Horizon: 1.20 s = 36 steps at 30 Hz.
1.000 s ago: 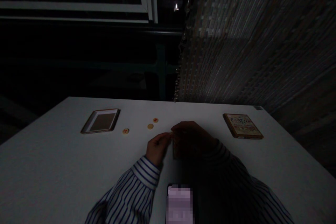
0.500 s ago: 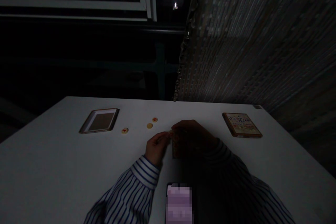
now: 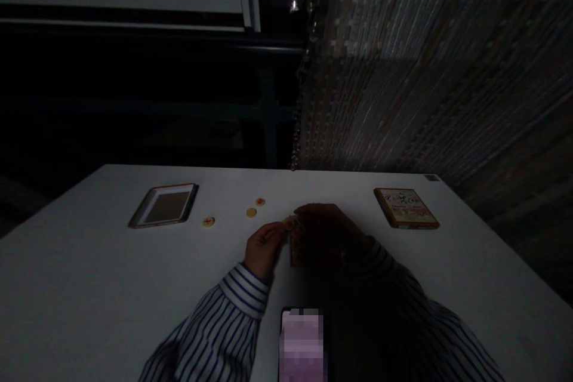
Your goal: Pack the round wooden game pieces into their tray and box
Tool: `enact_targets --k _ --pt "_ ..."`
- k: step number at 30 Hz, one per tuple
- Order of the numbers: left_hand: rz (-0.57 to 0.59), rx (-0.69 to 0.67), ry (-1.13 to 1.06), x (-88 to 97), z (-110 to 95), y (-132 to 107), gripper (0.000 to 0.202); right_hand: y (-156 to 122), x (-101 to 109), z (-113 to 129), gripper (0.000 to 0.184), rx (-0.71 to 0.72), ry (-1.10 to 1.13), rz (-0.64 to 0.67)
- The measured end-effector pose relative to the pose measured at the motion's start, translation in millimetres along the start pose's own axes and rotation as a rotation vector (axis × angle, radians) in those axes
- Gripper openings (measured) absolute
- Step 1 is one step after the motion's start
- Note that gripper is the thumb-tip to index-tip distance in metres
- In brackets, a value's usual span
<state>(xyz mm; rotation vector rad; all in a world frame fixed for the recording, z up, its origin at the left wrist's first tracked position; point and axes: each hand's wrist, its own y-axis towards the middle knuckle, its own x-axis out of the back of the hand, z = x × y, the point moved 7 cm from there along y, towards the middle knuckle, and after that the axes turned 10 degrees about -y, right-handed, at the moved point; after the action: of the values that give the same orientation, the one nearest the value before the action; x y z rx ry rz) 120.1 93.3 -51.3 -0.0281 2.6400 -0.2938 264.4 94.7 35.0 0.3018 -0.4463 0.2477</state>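
Between the thumb and fingers of my left hand is a round Chinese chess piece with a red mark, held by the left edge of a dark shallow box. My right hand arches over that box in deep shadow. Its fingertips come close to the held piece, but the shadow hides whether they grip anything. Inside the box, other round pieces show only faintly. Three loose pieces lie on the white table: a red-marked one, a plain-looking one and another red-marked one.
An open, shallow box part lies at the left. On the right side is a box with a printed top. A phone lies near the front edge of the white table. A string curtain hangs behind.
The whole view has shifted slightly. The red-marked piece in my left fingers now shows more clearly beside the box. My right hand stays over the box.
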Motion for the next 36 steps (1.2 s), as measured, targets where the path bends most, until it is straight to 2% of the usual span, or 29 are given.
enact_targets --k 5,11,23,36 --pt "-0.007 0.003 -0.012 -0.6 0 -1 0.032 0 2 0 0.020 0.035 -0.120 -0.050" --pt "0.014 0.013 -0.013 -2.6 0 -2 0.032 -1 -7 0 0.023 0.045 0.044 0.048" --pt "0.015 0.010 -0.027 -5.5 -2 -5 0.026 -3 -15 0 0.023 -0.071 0.030 0.081" --pt "0.025 0.020 0.012 -5.4 -1 -5 0.029 -2 -12 9 0.017 -0.070 -0.035 0.089"
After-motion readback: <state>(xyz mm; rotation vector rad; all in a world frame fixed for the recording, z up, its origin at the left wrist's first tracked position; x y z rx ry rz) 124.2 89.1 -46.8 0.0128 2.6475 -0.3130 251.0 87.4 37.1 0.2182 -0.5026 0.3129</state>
